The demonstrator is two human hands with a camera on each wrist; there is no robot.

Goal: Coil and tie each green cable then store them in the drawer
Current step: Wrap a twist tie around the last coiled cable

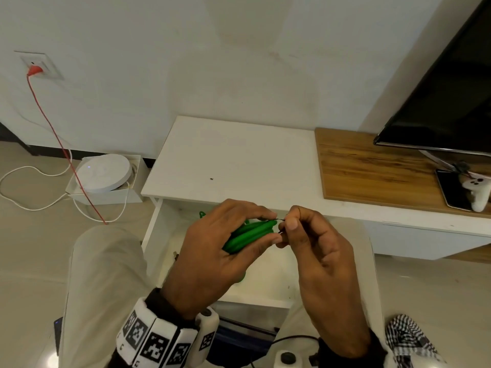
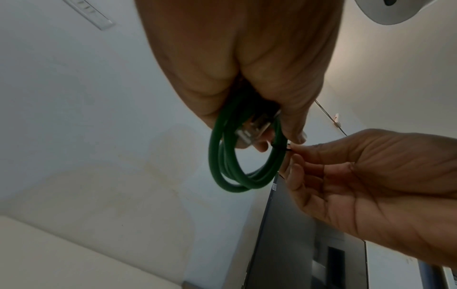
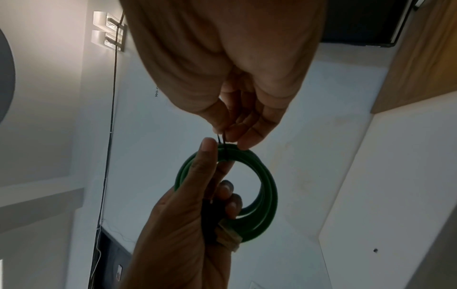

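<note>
My left hand (image 1: 225, 245) grips a coiled green cable (image 1: 248, 235) above the open white drawer (image 1: 268, 277). In the left wrist view the coil (image 2: 222, 172) hangs in several loops, with a clear plug (image 2: 249, 131) tucked in the fingers. A thin black tie (image 2: 280, 147) wraps one side of the coil. My right hand (image 1: 305, 235) pinches the tie's ends (image 3: 222, 138) between thumb and fingers, right beside the coil (image 3: 267, 195). Another bit of green cable (image 1: 202, 214) shows in the drawer behind my left hand.
The drawer belongs to a white cabinet (image 1: 239, 160) against the wall. A wooden shelf (image 1: 372, 171) to the right carries a TV (image 1: 446, 96), a phone (image 1: 451, 189) and a white controller (image 1: 478, 192). On the floor at left stands a white round device (image 1: 103, 173) with a red cord (image 1: 58, 139).
</note>
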